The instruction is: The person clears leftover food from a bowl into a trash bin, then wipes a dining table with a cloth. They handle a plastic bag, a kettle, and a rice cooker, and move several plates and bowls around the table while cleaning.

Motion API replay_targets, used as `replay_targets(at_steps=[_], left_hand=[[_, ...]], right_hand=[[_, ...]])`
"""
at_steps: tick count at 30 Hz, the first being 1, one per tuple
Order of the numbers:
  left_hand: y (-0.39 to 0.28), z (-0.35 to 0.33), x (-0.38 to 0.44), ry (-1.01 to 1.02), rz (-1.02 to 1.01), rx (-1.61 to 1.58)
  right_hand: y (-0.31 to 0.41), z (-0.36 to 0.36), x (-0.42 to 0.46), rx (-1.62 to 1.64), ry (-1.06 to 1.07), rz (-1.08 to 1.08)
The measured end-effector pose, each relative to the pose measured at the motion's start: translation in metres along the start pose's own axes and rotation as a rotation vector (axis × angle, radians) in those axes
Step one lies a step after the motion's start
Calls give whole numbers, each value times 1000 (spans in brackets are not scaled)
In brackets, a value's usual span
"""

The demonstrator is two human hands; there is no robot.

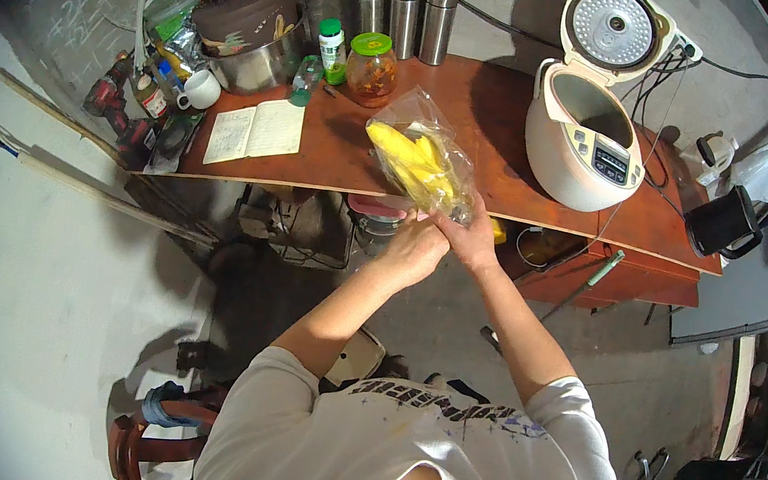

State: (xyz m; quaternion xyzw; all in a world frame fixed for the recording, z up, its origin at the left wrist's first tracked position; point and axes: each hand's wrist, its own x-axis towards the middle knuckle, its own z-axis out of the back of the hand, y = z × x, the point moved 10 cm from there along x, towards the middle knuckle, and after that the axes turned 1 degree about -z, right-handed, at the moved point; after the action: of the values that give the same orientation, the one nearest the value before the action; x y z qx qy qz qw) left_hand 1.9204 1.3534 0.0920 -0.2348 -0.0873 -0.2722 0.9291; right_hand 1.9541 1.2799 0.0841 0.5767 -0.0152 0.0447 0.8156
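Observation:
A clear plastic bag with long yellow pieces inside is held up at the desk's front edge. What the yellow pieces are, I cannot tell for certain. My right hand grips the bag's gathered lower end. Right against it, my left hand is closed with its fingers at the same end of the bag; its fingertips are partly hidden. Behind the bag, a jar with a green lid stands on the desk. To the right is a white rice cooker with its lid raised.
On the brown desk lies an open notebook. Several bottles, a white mug, a steel pot and a cordless drill crowd the left. A black kettle stands at the right end. A cord hangs over the front edge.

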Motion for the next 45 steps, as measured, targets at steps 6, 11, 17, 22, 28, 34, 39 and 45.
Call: replay_targets(at_steps=[6, 11, 17, 22, 28, 34, 39, 45], left_hand=[[-23, 29, -28, -163, -143, -377], [90, -26, -75, -555, 550, -1322], [64, -80, -47, -60, 406, -2013], [-9, -101, -65, 295, 120, -2063], [-81, -190, -97, 704, 550, -1970], [-171, -234, -125, 1160, 654, -1848], [-267, -241, -157, 1383, 560, -1709], [-348, -262, -194, 1468, 601, -1667]], right_hand=[[-44, 9, 6, 462, -56, -120], [-53, 16, -4, 777, -8, -145], [-105, 40, -64, 631, -41, -170], [-80, 67, -143, 737, -42, -197], [-122, 121, -262, 675, -328, -421], [-160, 138, -368, 1032, -707, -386], [-162, 161, -461, 1099, -910, -379], [-141, 199, -554, 1027, -1087, -370]])
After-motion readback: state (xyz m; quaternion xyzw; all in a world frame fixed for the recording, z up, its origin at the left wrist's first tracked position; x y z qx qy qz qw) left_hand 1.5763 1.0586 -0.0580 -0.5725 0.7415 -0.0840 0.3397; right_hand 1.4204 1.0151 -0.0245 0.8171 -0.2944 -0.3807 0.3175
